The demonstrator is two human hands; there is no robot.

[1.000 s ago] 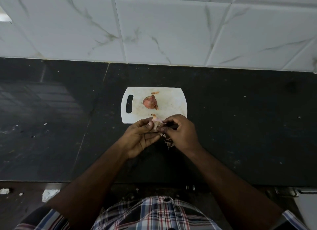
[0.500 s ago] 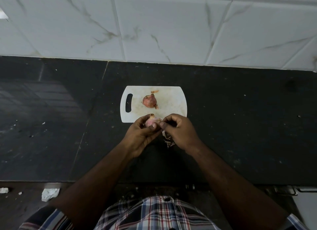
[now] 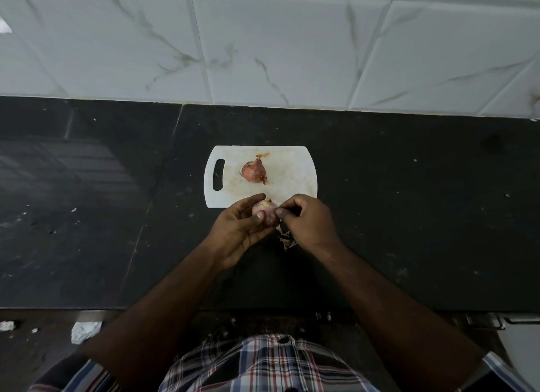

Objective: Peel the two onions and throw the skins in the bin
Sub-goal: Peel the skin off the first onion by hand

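Note:
A small pale pink onion (image 3: 266, 209) is cupped in my left hand (image 3: 242, 228), just over the near edge of the white cutting board (image 3: 295, 175). My right hand (image 3: 309, 222) pinches at the onion's right side with thumb and fingers. Loose dry skins (image 3: 286, 238) hang or lie below the two hands on the black counter. A second onion (image 3: 253, 172), reddish with its skin on, lies on the board near its middle, with a small scrap of skin (image 3: 262, 155) behind it. No bin is in view.
The black stone counter (image 3: 409, 216) stretches left and right, backed by a white tiled wall (image 3: 292, 41). Crumpled white scraps (image 3: 84, 330) lie on the floor at lower left. A metal handle (image 3: 491, 321) shows at lower right.
Both hands have stayed over the board's near edge. The onion has turned in my left hand, showing more pale peeled surface, and my right fingers have shifted along its side.

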